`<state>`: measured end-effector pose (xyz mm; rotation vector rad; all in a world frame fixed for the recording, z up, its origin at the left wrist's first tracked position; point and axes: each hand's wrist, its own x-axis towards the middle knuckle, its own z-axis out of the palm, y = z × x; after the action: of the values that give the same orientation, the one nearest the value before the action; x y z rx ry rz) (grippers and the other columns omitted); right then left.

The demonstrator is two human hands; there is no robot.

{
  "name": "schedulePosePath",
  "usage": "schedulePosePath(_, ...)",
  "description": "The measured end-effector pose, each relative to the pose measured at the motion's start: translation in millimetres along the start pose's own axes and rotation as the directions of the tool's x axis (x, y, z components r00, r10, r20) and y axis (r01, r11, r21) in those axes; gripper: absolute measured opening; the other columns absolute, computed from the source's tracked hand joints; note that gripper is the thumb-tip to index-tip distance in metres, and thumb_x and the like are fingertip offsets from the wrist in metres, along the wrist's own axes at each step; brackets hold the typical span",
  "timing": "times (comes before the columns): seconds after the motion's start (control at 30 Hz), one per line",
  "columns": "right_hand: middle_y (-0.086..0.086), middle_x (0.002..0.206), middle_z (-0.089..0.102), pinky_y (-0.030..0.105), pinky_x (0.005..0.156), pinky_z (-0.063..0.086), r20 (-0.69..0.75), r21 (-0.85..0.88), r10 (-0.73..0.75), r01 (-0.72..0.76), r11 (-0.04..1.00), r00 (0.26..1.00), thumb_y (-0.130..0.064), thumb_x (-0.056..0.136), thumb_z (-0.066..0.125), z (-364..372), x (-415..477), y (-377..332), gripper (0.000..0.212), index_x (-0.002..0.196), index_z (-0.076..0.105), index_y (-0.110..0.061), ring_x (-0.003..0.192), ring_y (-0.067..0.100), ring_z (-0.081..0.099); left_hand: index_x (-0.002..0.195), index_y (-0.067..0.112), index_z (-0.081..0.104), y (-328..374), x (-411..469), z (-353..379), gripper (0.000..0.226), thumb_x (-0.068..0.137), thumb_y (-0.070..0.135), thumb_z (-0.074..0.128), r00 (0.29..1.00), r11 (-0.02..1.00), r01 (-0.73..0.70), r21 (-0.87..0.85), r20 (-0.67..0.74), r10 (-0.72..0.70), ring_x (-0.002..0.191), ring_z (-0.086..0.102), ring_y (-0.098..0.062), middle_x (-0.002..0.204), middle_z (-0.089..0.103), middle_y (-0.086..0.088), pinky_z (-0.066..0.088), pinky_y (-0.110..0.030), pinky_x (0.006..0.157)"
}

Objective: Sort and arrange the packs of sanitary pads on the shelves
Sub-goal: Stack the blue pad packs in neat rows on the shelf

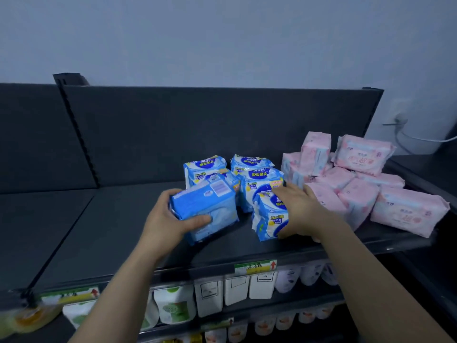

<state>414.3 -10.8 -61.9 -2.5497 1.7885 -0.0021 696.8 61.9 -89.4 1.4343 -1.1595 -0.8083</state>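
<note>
Currently, left hand (170,219) grips tilted blue pack (205,214), right hand (298,211) clasps upright blue pack (268,222), blue row (249,162) at 12 o'clock.

Two bare arms, mine, lower half of the frame. My left forearm (118,288) enters from the bottom edge, lower left, and is bare all the way to the wrist. My right forearm (371,280) enters from the lower right corner, bare likewise. My left hand (170,219) and right hand (299,214) are bare, mid-frame. Fingers (197,222) slim; nail detail too blurred to tell. Light dim and bluish.
</note>
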Motion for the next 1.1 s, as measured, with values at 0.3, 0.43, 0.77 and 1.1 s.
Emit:
schedulePosePath(0.3, -0.002, 0.135, 0.045, 0.032, 0.105, 0.036, -0.091, 0.214, 0.039, -0.019, 0.977, 0.995, -0.049, 0.06, 0.083, -13, 10, -32, 0.097, 0.143, 0.04, -0.022, 0.125, 0.017, 0.039, 0.149, 0.029, 0.027, 16, 4, -37, 0.122, 0.046, 0.037, 0.091, 0.996, 0.996, -0.061, -0.067, -0.068, 0.056, 0.109, 0.057, -0.003, 0.126, 0.052, 0.018, 0.044, -0.025, 0.095)
schedulePosePath(0.43, -0.009, 0.113, 0.049, 0.026, 0.085, 0.041, -0.257, 0.35, 0.09, 0.006, 0.937, 0.962, -0.049, 0.054, 0.083, -32, -10, -42, 0.076, 0.119, 0.055, -0.024, 0.108, 0.014, 0.045, 0.134, 0.024, 0.048, 23, 11, -44, 0.102, 0.042, 0.039, 0.088, 0.995, 0.982, -0.098, -0.16, -0.045, 0.092, 0.106, 0.063, -0.008, 0.12, 0.064, 0.013, 0.05, -0.024, 0.084)
schedulePosePath(0.77, -0.006, 0.092, 0.062, 0.032, 0.074, 0.048, -0.416, 0.388, 0.261, -0.089, 0.917, 0.871, -0.059, 0.048, 0.08, -72, -102, -14, 0.054, 0.09, 0.064, -0.028, 0.089, 0.014, 0.056, 0.116, 0.045, 0.052, 46, 2, 15, 0.054, 0.068, 0.045, 0.078, 0.962, 0.942, -0.139, -0.305, 0.185, 0.202, 0.098, 0.065, 0.0, 0.107, 0.068, 0.023, 0.051, -0.02, 0.08)
schedulePosePath(1.1, -0.005, 0.084, 0.065, 0.036, 0.07, 0.052, -0.403, 0.433, 0.587, -0.419, 0.798, 0.702, -0.058, 0.047, 0.077, -76, -256, 39, 0.049, 0.085, 0.061, -0.032, 0.078, 0.015, 0.06, 0.125, 0.03, 0.037, 85, -68, 130, 0.051, 0.085, 0.019, 0.067, 0.763, 0.864, 0.178, -0.472, 0.62, 0.181, 0.073, 0.071, -0.04, 0.11, 0.065, -0.01, 0.06, -0.051, 0.064)
